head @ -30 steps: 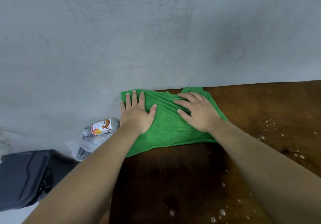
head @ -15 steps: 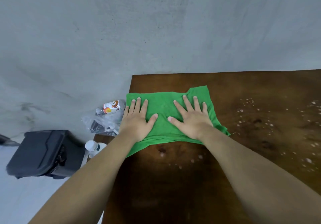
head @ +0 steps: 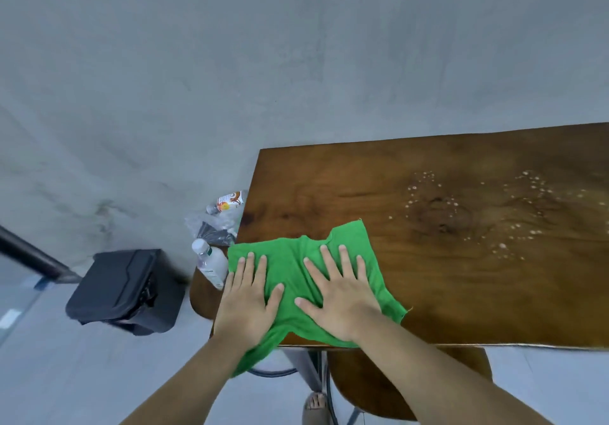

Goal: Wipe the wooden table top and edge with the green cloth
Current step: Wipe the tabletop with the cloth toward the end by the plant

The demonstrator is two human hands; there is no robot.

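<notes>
Both hands flat, fingers spread, gripping nothing: left hand (head: 247, 302) and right hand (head: 339, 296) press the green cloth (head: 290, 259) onto the wooden table (head: 461, 276) at its near-left corner, cloth overhanging the edge.

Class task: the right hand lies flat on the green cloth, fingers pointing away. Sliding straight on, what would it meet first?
Right hand would probably cross green cloth's far edge onto bare table, droplets lying off to its right.

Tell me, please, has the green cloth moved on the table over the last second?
Yes. The green cloth has slid from the table's far edge toward the near edge, and its lower corner overhangs it.
</notes>
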